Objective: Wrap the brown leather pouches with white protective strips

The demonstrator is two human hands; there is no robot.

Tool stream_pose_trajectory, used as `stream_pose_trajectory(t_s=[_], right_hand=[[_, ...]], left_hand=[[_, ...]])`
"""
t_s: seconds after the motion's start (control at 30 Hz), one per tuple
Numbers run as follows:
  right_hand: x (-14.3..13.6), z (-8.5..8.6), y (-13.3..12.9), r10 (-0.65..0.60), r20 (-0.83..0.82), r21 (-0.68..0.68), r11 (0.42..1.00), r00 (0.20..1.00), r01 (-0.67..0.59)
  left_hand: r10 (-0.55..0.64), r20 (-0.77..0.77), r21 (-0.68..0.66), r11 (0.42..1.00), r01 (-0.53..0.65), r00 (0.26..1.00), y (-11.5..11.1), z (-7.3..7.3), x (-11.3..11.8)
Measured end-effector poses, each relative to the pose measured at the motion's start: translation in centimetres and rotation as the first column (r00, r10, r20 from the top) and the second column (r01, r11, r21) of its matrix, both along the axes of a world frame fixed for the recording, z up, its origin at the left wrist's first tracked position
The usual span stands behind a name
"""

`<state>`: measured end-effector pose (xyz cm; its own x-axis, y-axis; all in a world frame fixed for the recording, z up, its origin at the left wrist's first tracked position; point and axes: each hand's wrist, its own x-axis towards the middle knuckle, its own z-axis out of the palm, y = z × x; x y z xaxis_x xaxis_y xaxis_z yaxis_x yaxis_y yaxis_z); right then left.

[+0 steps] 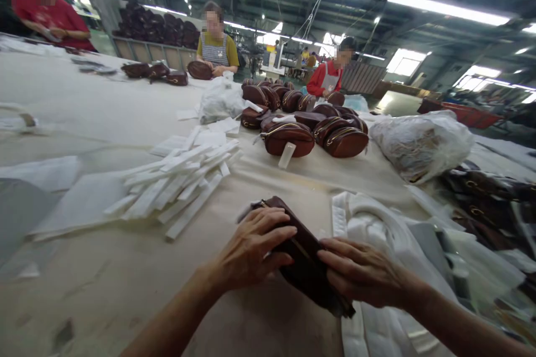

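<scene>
Working over a broad pale worktable [125,295], spreading beneath and beyond the fingers. Seeing, well beyond the fingertips, a cluster of brown leather pouches [288,139], looking full and rounded, probably being further along than the one in hand. Noticing a clear plastic bag [422,142] ahead and to the right of the fingers, and white padding [368,223] lying just beside and beyond the right ones. Finding loose white strips [176,178] ahead and to the left, lying apart from both hands.

Holding a dark brown zippered pouch [304,251] between the hands, tilting it above the worktable. Keeping the left hand [251,248] partly open over the far end, spreading the fingers across the pouch and leaving a small gap above the thumb. Pressing the right hand [368,270] against the near half, bunching the fingers closely along the side; not showing where the right thumb is gripping. Running between both sets of fingertips, along the zipper [299,246]; not revealing whether fully closed, so leaving this pouch's completion uncertain.
</scene>
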<state>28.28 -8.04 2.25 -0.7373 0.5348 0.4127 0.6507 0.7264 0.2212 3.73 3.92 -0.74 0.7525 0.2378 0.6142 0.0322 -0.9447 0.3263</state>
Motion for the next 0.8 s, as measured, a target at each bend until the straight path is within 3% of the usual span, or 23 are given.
stream_pose_trajectory(t_s=[0.1,0.17,0.27,0.33,0.53,0.67,0.8], right_hand=[[0.1,0.5,-0.2,-0.084,-0.036,-0.023,0.996,0.996,0.083],[-0.5,0.6,-0.7,-0.204,-0.084,-0.037,0.979,0.975,0.202],[-2.4,0.4,-1.6,-0.393,-0.171,-0.044,0.919,0.904,0.392],[-3.8,-0.2,-1.9,-0.445,-0.193,-0.058,0.895,0.874,0.443],[-4.4,-2.8,-0.4,-0.45,-0.249,-0.088,0.892,0.857,0.443],[-3.1,-3.9,1.5,-0.531,-0.376,-0.196,0.846,0.759,0.495],[-2.5,-3.7,3.4,-0.635,-0.378,-0.313,0.773,0.674,0.552]], left_hand=[[0.011,-0.034,0.111,0.994,-0.008,0.999,0.4,-0.8,0.7],[0.039,-0.052,0.22,0.975,-0.027,0.998,0.7,-1.1,1.5],[0.109,-0.061,0.312,0.946,-0.084,0.992,0.3,-1.0,2.7],[0.146,-0.073,0.338,0.934,-0.113,0.987,-0.8,-0.6,3.2],[0.337,-0.178,0.319,0.909,-0.27,0.924,-3.7,-0.2,3.6],[0.373,-0.175,0.227,0.916,-0.332,0.911,-1.7,0.0,3.9],[0.307,-0.286,0.139,0.95,-0.278,0.908,1.0,0.1,4.2]])
